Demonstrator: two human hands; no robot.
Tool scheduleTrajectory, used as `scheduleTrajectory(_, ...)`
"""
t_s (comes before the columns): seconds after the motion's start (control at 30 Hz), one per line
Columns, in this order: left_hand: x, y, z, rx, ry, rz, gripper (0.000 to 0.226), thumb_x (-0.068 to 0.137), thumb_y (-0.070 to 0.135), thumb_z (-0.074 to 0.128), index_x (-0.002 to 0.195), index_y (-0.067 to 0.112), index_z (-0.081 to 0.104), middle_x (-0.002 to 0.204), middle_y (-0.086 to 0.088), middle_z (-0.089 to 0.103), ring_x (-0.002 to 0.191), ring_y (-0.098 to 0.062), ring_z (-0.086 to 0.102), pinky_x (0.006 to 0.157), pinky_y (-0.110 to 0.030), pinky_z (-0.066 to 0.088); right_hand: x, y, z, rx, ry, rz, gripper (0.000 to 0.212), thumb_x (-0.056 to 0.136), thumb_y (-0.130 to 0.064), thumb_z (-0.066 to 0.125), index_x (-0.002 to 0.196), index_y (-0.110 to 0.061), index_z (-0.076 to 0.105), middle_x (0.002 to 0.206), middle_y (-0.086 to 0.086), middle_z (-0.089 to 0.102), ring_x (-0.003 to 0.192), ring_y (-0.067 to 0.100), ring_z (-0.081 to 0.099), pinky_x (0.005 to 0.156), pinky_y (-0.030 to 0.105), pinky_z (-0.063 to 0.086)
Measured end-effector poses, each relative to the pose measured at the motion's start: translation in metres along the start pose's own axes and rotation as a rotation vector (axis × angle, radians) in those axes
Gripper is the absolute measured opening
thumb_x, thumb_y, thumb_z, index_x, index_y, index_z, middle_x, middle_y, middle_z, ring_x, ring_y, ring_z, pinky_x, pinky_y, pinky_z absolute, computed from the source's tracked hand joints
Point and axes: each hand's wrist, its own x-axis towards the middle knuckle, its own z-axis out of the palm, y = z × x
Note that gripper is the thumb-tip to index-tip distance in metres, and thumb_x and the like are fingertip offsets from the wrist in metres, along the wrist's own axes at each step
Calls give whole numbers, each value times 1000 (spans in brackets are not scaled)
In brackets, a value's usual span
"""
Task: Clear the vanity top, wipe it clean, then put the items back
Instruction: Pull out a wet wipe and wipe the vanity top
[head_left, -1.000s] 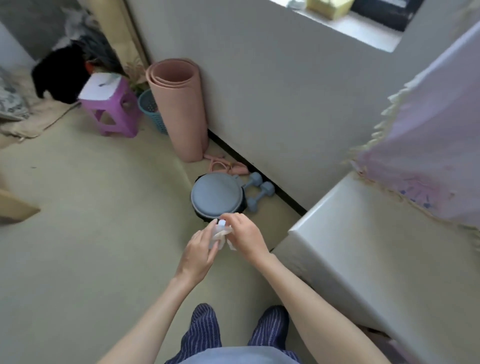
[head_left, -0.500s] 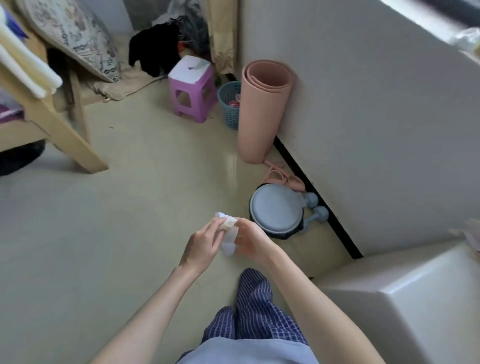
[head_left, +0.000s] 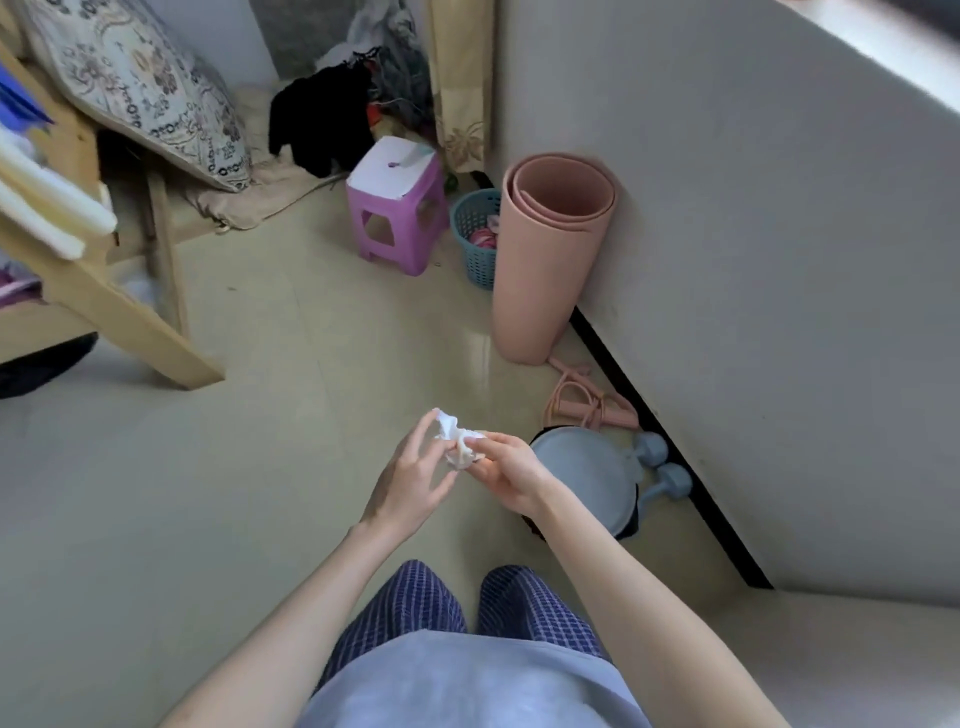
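The crumpled white tissue (head_left: 457, 448) sits in mid-air between both hands, roughly at waist level above the floor (head_left: 156, 493), w/ no table under it. It is a bunched wad, so no real long axis; at most it runs slightly up-left to down-right. The right hand (head_left: 506, 473) pinches its right side, thumb and forefinger closed on the paper. The left hand (head_left: 410, 480) touches the wad's upper left w/ its fingers (head_left: 423, 431) fairly straight and loosely spread, more steadying than gripping, though the contact is small in the view, so prob. a light touch only. So the wad lies right at the fingertips of both hands, the right hand having the firmer hold. The white vanity top (head_left: 857, 654) shows only as a corner at lower right, i.e. on the right arm's side and well apart from the wad; a wipe would call for a turn that way, right hand leading. Beyond the hands: a grey round disc (head_left: 587, 478) on the floor, small dumbbells (head_left: 670, 480) beside it, a pink rolled mat (head_left: 550, 260) upright against the wall, a purple stool (head_left: 397, 208) further off.
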Motion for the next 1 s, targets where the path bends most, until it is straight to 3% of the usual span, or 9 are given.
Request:
scheduleTrajectory(0.1, 44, -7, -2, 1, -58, 75, 24, 85, 21, 62, 102, 5, 63, 138, -13, 46, 112, -27, 58, 83, -32, 52, 18, -18, -4, 73, 40, -52, 32, 91, 3, 51, 121, 13, 48, 104, 19, 64, 86, 18, 68, 79, 23, 53)
scheduleTrajectory(0.23, 106, -23, -2, -27, -201, 219, 31, 83, 16, 66, 112, 4, 61, 122, -8, 60, 104, -23, 61, 83, -37, 52, 39, -34, -8, 192, 179, -172, 18, 91, 2, 51, 109, 1, 53, 101, 14, 64, 82, 16, 67, 75, 23, 53)
scheduleTrajectory(0.43, 188, -37, 0, -52, -477, 516, 27, 80, 18, 64, 106, 11, 63, 100, -2, 67, 87, -20, 63, 74, -30, 50, 64, -27, 10, 467, 443, -327, 14, 96, -13, 49, 107, -10, 57, 99, 9, 65, 92, 24, 61, 98, 38, 43)
scheduleTrajectory(0.53, 211, -39, 6, -27, -588, 710, 15, 79, 21, 61, 92, 14, 64, 93, 1, 66, 78, -20, 64, 65, -26, 48, 72, -17, 25, 689, 524, -429, 14, 98, -19, 44, 102, -12, 55, 94, 10, 62, 89, 27, 56, 84, 40, 43)
scheduleTrajectory(0.6, 213, -39, 10, -29, -637, 736, 17, 78, 14, 65, 95, 12, 63, 94, -1, 66, 81, -22, 65, 67, -29, 49, 70, -13, 34, 775, 516, -487, 15, 97, -20, 43, 99, -12, 55, 93, 11, 63, 86, 27, 54, 79, 36, 41)
scheduleTrajectory(0.73, 202, -31, 22, -43, -776, 859, 28, 78, 12, 68, 105, 9, 60, 94, -6, 67, 84, -25, 64, 68, -36, 52, 65, 15, 43, 899, 583, -631, 22, 98, -22, 43, 115, -16, 55, 98, 8, 63, 90, 25, 55, 86, 39, 36)
scheduleTrajectory(0.87, 184, -35, 33, -20, -834, 1008, 18, 77, 23, 59, 94, 15, 59, 76, -2, 63, 67, -24, 59, 59, -28, 41, 75, 48, 57, 1010, 668, -718, 31, 99, -34, 38, 128, -32, 49, 103, 0, 62, 89, 18, 54, 87, 35, 34)
scheduleTrajectory(0.93, 175, -45, 41, -9, -847, 1046, 19, 78, 29, 51, 87, 15, 59, 71, -1, 59, 64, -23, 56, 59, -23, 35, 84, 64, 62, 1075, 685, -774, 32, 99, -33, 37, 130, -33, 46, 109, 3, 60, 91, 17, 54, 89, 34, 37)
scheduleTrajectory(1.0, 168, -59, 53, 9, -855, 1116, 19, 77, 29, 51, 81, 13, 60, 73, -2, 60, 68, -24, 58, 64, -24, 37, 98, 82, 63, 1099, 699, -815, 33, 100, -29, 37, 133, -31, 41, 113, 8, 59, 94, 19, 57, 90, 35, 43)
